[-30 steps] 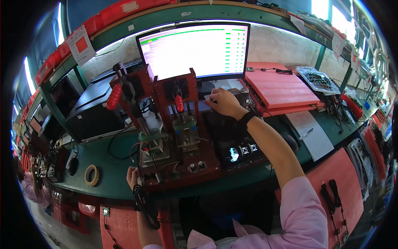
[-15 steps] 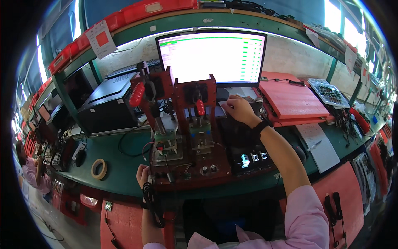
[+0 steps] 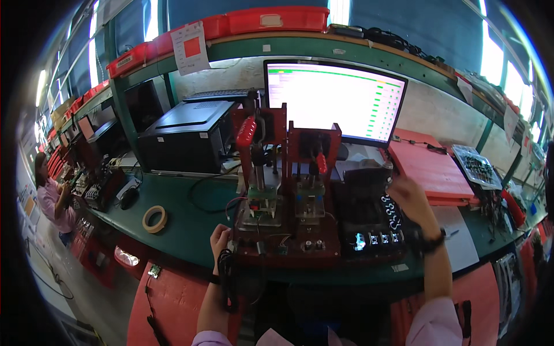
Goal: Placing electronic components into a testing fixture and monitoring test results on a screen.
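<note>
My left hand [image 3: 220, 239] is closed at the left edge of the red test fixture [image 3: 271, 245], its fingers bent together. A coiled black cable [image 3: 228, 282] hangs from it over my wrist. My right hand [image 3: 411, 199], a little blurred, is above the right edge of a black panel [image 3: 363, 210] with small lit squares; its fingers are bent, and whether they hold anything is unclear. Two toggle clamps with red handles stand on the fixture, the left handle [image 3: 246, 132] higher than the right handle [image 3: 321, 164]. A small circuit board [image 3: 262, 205] sits under the left clamp.
Behind the fixture stands a lit monitor [image 3: 334, 101], with a black computer case [image 3: 184, 135] to its left. A tape roll [image 3: 154, 219] lies on the green bench [image 3: 179, 196]. Pink foam sheets [image 3: 427, 167] are at right. Another person [image 3: 52, 199] works far left.
My right hand has moved right and nearer, away from the area below the monitor. The view has shifted left. My left hand remains beside the fixture with the cable.
</note>
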The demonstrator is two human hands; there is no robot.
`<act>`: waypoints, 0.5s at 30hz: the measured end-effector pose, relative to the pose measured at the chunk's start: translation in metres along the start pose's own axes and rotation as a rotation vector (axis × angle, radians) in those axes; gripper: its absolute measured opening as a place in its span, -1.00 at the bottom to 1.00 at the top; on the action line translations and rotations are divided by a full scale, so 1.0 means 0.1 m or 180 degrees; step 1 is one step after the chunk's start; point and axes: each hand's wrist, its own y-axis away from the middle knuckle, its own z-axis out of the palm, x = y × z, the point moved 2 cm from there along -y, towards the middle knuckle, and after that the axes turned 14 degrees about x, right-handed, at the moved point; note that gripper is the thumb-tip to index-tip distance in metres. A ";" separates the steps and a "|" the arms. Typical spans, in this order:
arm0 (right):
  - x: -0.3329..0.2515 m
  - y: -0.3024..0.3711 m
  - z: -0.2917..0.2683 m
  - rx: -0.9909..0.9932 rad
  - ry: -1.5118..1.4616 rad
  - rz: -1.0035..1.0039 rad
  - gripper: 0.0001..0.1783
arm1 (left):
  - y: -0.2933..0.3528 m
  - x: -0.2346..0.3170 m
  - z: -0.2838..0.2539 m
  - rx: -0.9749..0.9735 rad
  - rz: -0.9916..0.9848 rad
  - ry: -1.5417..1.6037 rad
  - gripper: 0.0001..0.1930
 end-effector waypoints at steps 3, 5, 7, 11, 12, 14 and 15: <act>0.23 0.71 -0.49 -0.0082 0.0926 0.0687 -0.81 | 0.05 0.07 0.04 0.0031 -0.0022 0.0166 -0.82; 0.57 1.26 -0.76 -0.0055 0.2369 0.0829 -0.68 | 0.05 0.06 0.13 -0.0005 -0.0096 0.0263 -0.82; 0.72 1.61 -0.84 -0.0291 0.2929 0.1510 -0.55 | 0.05 0.02 0.08 0.0028 -0.0151 0.0227 -0.82; 1.08 1.96 -0.87 0.0152 0.2046 0.1808 -0.48 | 0.05 0.04 0.08 0.0052 -0.0146 0.0207 -0.81; 1.09 1.98 -0.86 0.0355 0.1997 0.1676 -0.47 | 0.06 0.02 0.09 0.0071 -0.0160 0.0228 -0.81; 1.01 1.94 -0.77 0.0512 0.2081 0.1476 -0.46 | 0.05 0.02 0.07 0.0095 -0.0154 0.0221 -0.82; 0.95 1.90 -0.73 0.0467 0.2232 0.1401 -0.46 | 0.05 0.02 0.07 0.0098 -0.0144 0.0210 -0.82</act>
